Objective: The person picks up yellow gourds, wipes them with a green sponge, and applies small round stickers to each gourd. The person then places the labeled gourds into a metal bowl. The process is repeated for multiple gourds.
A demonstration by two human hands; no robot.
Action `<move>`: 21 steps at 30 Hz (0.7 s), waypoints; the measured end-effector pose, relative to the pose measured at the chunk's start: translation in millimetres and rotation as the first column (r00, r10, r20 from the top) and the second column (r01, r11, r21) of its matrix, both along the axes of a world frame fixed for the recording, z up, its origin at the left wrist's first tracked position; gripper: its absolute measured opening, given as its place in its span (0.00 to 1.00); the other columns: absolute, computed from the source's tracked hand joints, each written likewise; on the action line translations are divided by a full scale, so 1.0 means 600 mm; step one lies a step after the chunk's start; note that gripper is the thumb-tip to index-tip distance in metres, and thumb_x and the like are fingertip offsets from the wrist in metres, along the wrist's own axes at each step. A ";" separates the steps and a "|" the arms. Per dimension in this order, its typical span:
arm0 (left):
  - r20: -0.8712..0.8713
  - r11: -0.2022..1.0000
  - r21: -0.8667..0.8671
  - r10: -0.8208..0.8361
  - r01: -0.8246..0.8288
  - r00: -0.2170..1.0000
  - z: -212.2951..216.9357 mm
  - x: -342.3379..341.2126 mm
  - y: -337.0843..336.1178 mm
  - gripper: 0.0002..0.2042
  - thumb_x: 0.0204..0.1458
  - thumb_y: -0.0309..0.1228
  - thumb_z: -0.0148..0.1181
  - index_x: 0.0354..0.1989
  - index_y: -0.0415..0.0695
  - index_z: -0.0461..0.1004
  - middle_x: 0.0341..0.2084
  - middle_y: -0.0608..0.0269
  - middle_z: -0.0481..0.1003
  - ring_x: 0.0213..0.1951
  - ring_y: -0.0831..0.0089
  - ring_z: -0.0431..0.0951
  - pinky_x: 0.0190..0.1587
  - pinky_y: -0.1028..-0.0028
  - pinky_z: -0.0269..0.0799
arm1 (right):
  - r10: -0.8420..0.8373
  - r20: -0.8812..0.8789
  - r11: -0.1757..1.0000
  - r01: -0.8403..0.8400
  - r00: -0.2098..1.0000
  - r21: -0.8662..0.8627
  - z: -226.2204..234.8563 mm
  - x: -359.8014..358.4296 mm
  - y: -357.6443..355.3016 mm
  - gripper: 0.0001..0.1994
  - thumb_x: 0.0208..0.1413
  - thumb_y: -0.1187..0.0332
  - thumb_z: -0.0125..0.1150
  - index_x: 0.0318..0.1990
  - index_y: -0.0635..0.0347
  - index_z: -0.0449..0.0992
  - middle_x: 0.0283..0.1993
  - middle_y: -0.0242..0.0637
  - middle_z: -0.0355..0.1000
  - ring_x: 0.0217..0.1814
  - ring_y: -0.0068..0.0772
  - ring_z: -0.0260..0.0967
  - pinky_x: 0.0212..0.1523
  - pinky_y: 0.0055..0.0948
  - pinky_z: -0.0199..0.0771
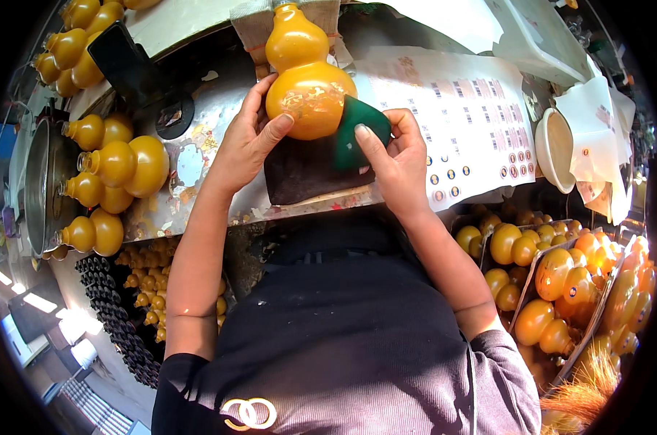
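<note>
A glossy amber bottle gourd [299, 51] stands at the far middle of the bench, its narrow top pointing away from me. Worn, flaky patches mark its round lower bulb. My left hand [250, 138] grips that bulb from the left, thumb along its near side. Between the thumb and fingers of my right hand [401, 159] is a thin dark green sheet [350, 141], pressed against the bulb's right side. The sheet's exact material I cannot tell. Below the gourd lies a dark brown pad [292, 177] at the bench edge.
Several gourds [148, 167] stand at left beside a metal basin [42, 188] and a phone on a stand [129, 65]. Sticker sheets [480, 123] and a pale bowl [555, 152] lie at right. Crates of gourds [567, 275] sit lower right. A basket [111, 312] stands lower left.
</note>
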State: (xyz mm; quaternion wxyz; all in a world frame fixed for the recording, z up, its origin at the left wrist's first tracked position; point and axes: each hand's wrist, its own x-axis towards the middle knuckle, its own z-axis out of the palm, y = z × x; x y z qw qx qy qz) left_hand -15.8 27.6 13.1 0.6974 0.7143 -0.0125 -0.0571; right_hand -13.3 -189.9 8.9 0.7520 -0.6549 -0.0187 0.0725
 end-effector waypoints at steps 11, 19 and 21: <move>-0.017 0.997 -0.071 0.019 -0.020 1.000 -0.019 0.003 0.011 0.35 0.58 0.50 0.54 0.67 0.39 0.52 0.59 0.54 0.63 0.62 0.68 0.61 0.64 0.72 0.53 | -0.120 0.624 0.845 0.410 0.772 -0.344 0.005 -0.022 0.009 0.15 0.44 0.78 0.67 0.39 0.59 0.70 0.32 0.33 0.68 0.29 0.25 0.66 0.28 0.27 0.68; -0.002 0.996 -0.087 0.004 -0.004 1.000 -0.011 0.002 0.010 0.29 0.63 0.45 0.49 0.66 0.40 0.54 0.58 0.58 0.65 0.61 0.72 0.62 0.63 0.73 0.55 | 0.355 0.888 0.777 0.436 0.292 -0.454 0.005 -0.009 0.072 0.08 0.41 0.74 0.64 0.28 0.52 0.72 0.32 0.25 0.66 0.27 0.23 0.65 0.25 0.26 0.60; -0.011 0.993 -0.121 0.009 -0.011 1.000 -0.016 0.003 0.010 0.29 0.62 0.46 0.49 0.66 0.40 0.54 0.57 0.57 0.65 0.60 0.72 0.62 0.63 0.73 0.55 | 0.454 0.839 0.748 0.383 0.301 -0.542 0.008 -0.018 0.072 0.08 0.40 0.75 0.63 0.28 0.51 0.72 0.33 0.24 0.66 0.28 0.23 0.65 0.25 0.26 0.60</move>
